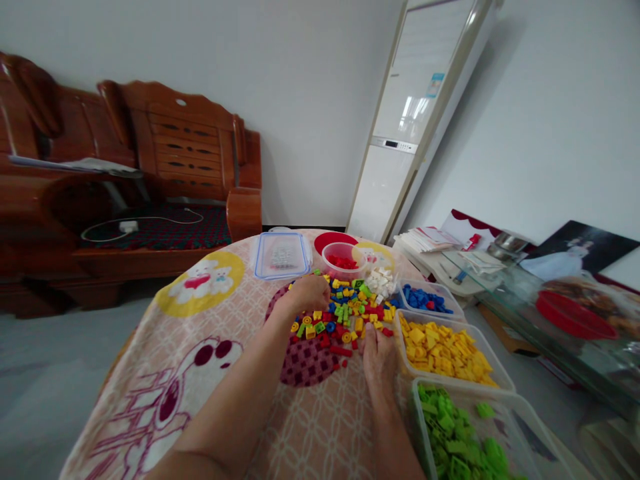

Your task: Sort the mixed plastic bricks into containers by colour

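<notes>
A mixed heap of toy building bricks (345, 312) in red, yellow, green and blue lies spread on the patterned tablecloth (320, 427). My left hand (311, 293) reaches over the heap's left side with its fingers bent down and closed; what they hold, if anything, is hidden. At the heap's near right edge is my right hand (379, 353), thumb and fingers curled close together beside yellow and red bricks. Whether a brick is between them cannot be made out. White bricks (382, 283) sit in a small pile at the heap's far right.
Along the right stand clear boxes of blue bricks (425, 300), yellow bricks (443, 350) and green bricks (453, 427). A round tub of red bricks (343, 262) is at the back, by a red lid (333, 240). A blue-rimmed clear lid (283, 256) lies back left.
</notes>
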Motion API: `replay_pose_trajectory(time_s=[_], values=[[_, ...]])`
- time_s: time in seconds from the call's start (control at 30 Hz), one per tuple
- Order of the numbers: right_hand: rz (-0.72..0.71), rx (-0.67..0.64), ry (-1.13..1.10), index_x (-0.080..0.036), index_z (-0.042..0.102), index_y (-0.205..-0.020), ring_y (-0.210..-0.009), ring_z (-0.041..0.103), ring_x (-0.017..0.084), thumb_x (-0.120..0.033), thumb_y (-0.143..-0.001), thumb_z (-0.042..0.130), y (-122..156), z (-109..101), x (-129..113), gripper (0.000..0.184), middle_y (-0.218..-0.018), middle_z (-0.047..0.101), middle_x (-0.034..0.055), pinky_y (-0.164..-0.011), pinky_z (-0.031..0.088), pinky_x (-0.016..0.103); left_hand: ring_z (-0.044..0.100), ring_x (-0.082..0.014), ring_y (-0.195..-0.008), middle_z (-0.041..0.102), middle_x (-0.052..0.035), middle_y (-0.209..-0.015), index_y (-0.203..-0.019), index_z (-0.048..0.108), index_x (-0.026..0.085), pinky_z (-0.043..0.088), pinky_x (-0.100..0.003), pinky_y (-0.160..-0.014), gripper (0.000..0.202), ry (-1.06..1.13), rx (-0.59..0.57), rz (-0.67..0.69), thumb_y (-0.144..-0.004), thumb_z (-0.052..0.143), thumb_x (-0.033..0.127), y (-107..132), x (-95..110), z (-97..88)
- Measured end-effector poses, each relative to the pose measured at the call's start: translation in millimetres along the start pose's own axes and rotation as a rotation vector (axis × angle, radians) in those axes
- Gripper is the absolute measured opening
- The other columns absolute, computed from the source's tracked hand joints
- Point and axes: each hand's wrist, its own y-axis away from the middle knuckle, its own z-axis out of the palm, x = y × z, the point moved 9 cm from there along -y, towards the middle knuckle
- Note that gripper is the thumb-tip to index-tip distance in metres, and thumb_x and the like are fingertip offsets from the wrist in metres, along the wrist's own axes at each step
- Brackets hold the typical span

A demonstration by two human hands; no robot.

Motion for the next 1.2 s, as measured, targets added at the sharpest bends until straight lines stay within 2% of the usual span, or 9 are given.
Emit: replay_pose_trajectory(time_s=[0.13, 0.23, 0.57, 0.67, 0.8, 0.93, 1.07, 1.2], values=[[-0.002, 0.015, 0.014, -0.020, 0.062, -0.060, -0.056, 0.056, 0.019, -0.055, -0.092, 0.024, 0.1, -1.5, -0.5, 0.060, -0.060, 0.064, 0.0085, -0.058, 0.035, 0.030, 0.067, -0.0244, -0.073, 0.070, -0.0058, -0.066, -0.060, 0.071, 0.019, 0.049, -0.029, -0.066, 0.015, -0.263, -0.024, 0.016, -0.051, 0.080, 0.028, -4.1, 10.1, 14.4], [-0.007, 0.010, 0.016, -0.020, 0.062, -0.060, -0.055, 0.056, 0.019, -0.055, -0.092, 0.025, 0.5, -0.9, -0.6, 0.061, -0.060, 0.065, 0.0080, -0.057, 0.034, 0.030, 0.067, -0.0272, -0.082, 0.073, -0.0111, -0.081, -0.070, 0.074, 0.018, 0.050, -0.031, -0.069, 0.024, -0.374, -0.036, 0.016, -0.053, 0.082, 0.034, -7.4, 14.8, 21.4], [-0.006, 0.011, 0.010, -0.020, 0.062, -0.061, -0.055, 0.057, 0.020, -0.055, -0.092, 0.025, -0.4, -0.1, 0.8, 0.060, -0.060, 0.065, 0.0083, -0.056, 0.035, 0.030, 0.067, -0.0284, -0.083, 0.073, -0.0124, -0.087, -0.078, 0.075, 0.017, 0.050, -0.032, -0.067, 0.029, -0.433, -0.072, 0.041, -0.057, 0.080, 0.036, -9.3, 15.8, 25.7], [-0.003, 0.013, 0.017, -0.021, 0.060, -0.059, -0.055, 0.056, 0.020, -0.056, -0.092, 0.025, -0.1, -0.8, 0.6, 0.060, -0.058, 0.064, 0.0084, -0.056, 0.034, 0.030, 0.067, -0.0252, -0.079, 0.073, -0.0098, -0.081, -0.074, 0.075, 0.017, 0.048, -0.030, -0.064, 0.023, -0.400, -0.076, 0.066, -0.059, 0.078, 0.033, -10.3, 14.9, 26.2], [-0.012, 0.007, 0.008, -0.021, 0.060, -0.060, -0.055, 0.055, 0.019, -0.056, -0.092, 0.024, 0.5, -0.5, -0.2, 0.060, -0.058, 0.063, 0.0078, -0.056, 0.034, 0.030, 0.063, -0.0167, -0.065, 0.070, -0.0029, -0.068, -0.068, 0.072, 0.017, 0.043, -0.023, -0.057, 0.017, -0.230, -0.099, 0.067, -0.056, 0.078, 0.027, -11.3, 5.6, 24.7], [-0.001, 0.019, 0.006, -0.021, 0.061, -0.060, -0.054, 0.055, 0.019, -0.055, -0.092, 0.026, 1.2, -2.3, -0.5, 0.059, -0.059, 0.064, 0.0076, -0.056, 0.034, 0.030, 0.055, -0.0103, -0.048, 0.065, 0.0023, -0.059, -0.073, 0.068, 0.017, 0.037, -0.019, -0.046, 0.020, 0.137, -0.074, 0.054, -0.057, 0.074, 0.027, -12.3, -7.5, 17.4], [0.001, 0.009, -0.006, -0.021, 0.060, -0.059, -0.055, 0.055, 0.019, -0.056, -0.092, 0.025, 1.5, -2.4, -2.0, 0.059, -0.059, 0.064, 0.0081, -0.057, 0.036, 0.030, 0.056, -0.0098, -0.049, 0.063, 0.0033, -0.057, -0.072, 0.063, 0.016, 0.039, -0.018, -0.046, 0.025, 0.508, -0.016, 0.157, -0.055, 0.076, 0.028, -13.0, -6.6, 6.3], [0.006, 0.005, 0.000, -0.021, 0.060, -0.059, -0.055, 0.056, 0.020, -0.056, -0.092, 0.025, 1.0, -1.5, -1.0, 0.060, -0.059, 0.064, 0.0078, -0.059, 0.037, 0.030, 0.060, -0.0114, -0.052, 0.066, 0.0020, -0.059, -0.077, 0.064, 0.016, 0.046, -0.021, -0.051, 0.026, 0.761, -0.002, 0.128, -0.058, 0.076, 0.029, -16.6, -7.1, 5.3]])
